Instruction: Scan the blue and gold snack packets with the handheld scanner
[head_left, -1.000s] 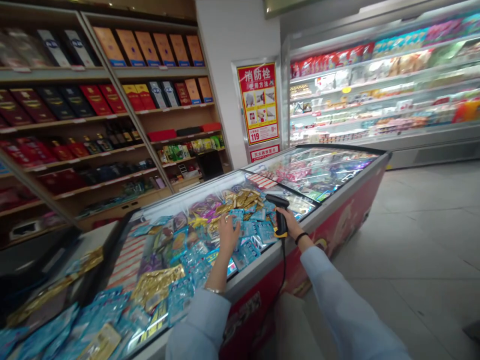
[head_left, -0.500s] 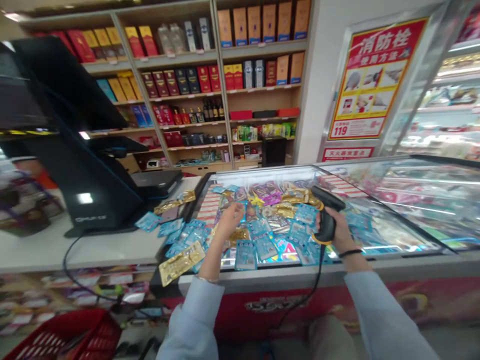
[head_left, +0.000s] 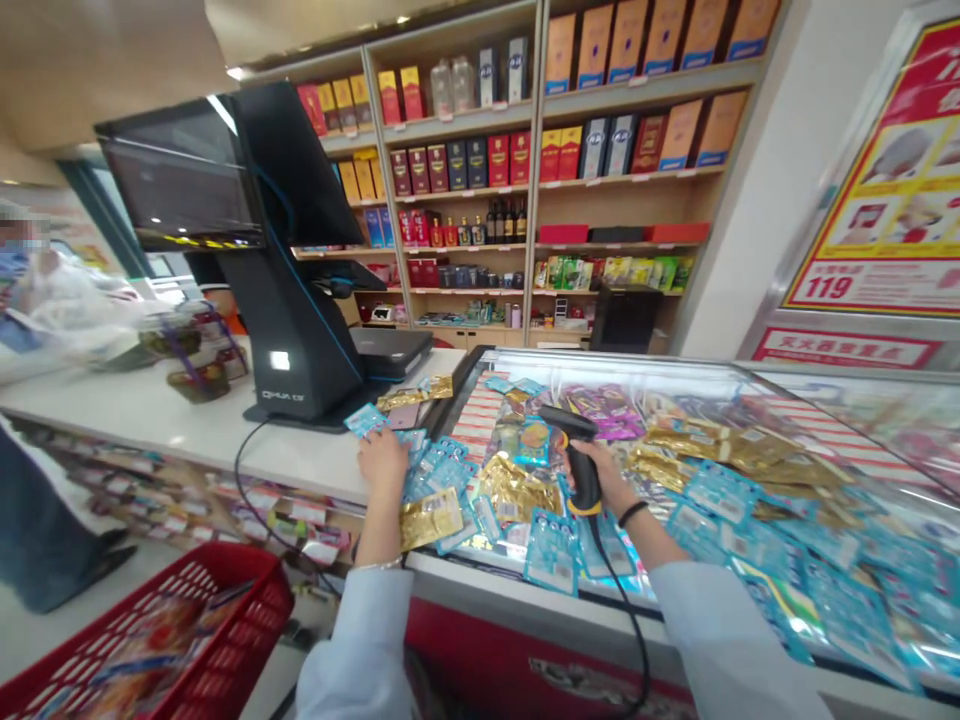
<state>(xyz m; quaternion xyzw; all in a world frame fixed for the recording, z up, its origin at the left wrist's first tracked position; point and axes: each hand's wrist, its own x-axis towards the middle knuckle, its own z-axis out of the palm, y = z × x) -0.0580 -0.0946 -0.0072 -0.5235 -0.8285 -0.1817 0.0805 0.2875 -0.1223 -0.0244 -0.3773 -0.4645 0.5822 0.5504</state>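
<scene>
My right hand (head_left: pixel 606 478) grips a black and orange barcode scanner (head_left: pixel 582 470) by its handle, head pointing left above the freezer's glass lid. Just under the scanner head lies a blue packet with a round yellow picture (head_left: pixel 533 441). My left hand (head_left: pixel 383 462) is at the counter's edge, its fingers curled down among blue packets (head_left: pixel 441 468); what they hold, if anything, is hidden. Close to my left wrist lies a gold packet (head_left: pixel 432 518). More gold packets (head_left: pixel 514 490) rest between my hands, and others (head_left: pixel 720 445) are piled to the right with many blue ones (head_left: pixel 855 610).
A black checkout terminal (head_left: pixel 300 330) stands on the white counter (head_left: pixel 195 445). The scanner's cable (head_left: pixel 626 600) hangs over the freezer's front edge. A red basket (head_left: pixel 247 610) with packaged goods is at the lower left. Another person (head_left: pixel 52 290) is at the far left.
My left hand has moved left from over the freezer to the packets at the counter's edge. The scanner, in my right hand, has shifted left over the packets. The view has turned left.
</scene>
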